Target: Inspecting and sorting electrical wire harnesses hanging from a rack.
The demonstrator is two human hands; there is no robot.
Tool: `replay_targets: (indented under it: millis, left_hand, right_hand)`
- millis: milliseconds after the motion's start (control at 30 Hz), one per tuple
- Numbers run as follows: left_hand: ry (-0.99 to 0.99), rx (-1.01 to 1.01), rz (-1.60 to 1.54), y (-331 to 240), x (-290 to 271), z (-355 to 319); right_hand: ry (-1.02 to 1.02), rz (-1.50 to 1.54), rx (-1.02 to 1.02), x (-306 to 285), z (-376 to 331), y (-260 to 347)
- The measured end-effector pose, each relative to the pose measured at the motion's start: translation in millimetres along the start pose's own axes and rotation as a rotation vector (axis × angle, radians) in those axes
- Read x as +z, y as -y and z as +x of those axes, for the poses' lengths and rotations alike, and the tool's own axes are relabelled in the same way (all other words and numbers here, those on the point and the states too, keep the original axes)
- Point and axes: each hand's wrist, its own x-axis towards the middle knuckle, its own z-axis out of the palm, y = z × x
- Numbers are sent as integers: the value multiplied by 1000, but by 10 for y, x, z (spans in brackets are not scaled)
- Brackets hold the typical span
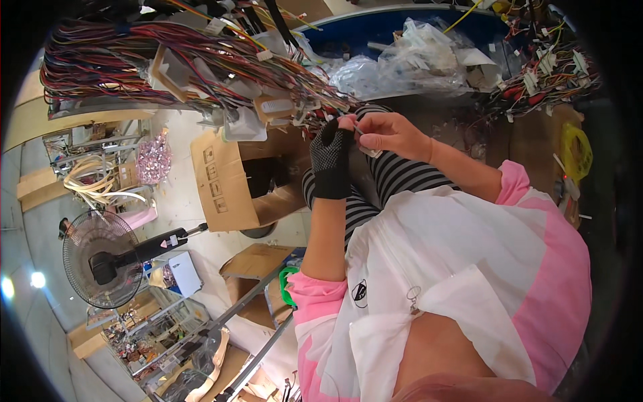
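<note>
My left hand [329,157], in a black fingerless glove with pale dots, is closed with its bare fingertips pinched together. Against those fingertips, the bare thumb and fingers of my right hand [395,136] are pinched as well. A thin dark piece [358,128] shows between the two hands, too small to name. Just under my right hand is a small whitish tag-like piece [370,153]; whether it hangs from the dark piece I cannot tell. Right beyond my hands lie the ends of a thick bundle of many-coloured wires [201,63] with small connectors.
Crumpled clear plastic bags [422,60] fill a blue-walled container [382,20] ahead. More wires with white connectors [536,84] hang at the far right. An open cardboard box [224,184] stands left of my legs, near a black fan [104,258]. A yellow bag [576,153] lies rightward.
</note>
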Motion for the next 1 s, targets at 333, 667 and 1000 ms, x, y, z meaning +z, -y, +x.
replay_targets:
  millis: [333,667,1000]
  left_hand:
    - [120,13,-210,362,-9,257]
    - [-559,233,446,593,-392,915]
    - [-60,235,-275,868,-1016,1354]
  right_hand:
    - [4,756,380,-189,105,-22]
    - [-585,-908,-326,-419,757,-305]
    - [-283,-795,-226,8,1507,-502]
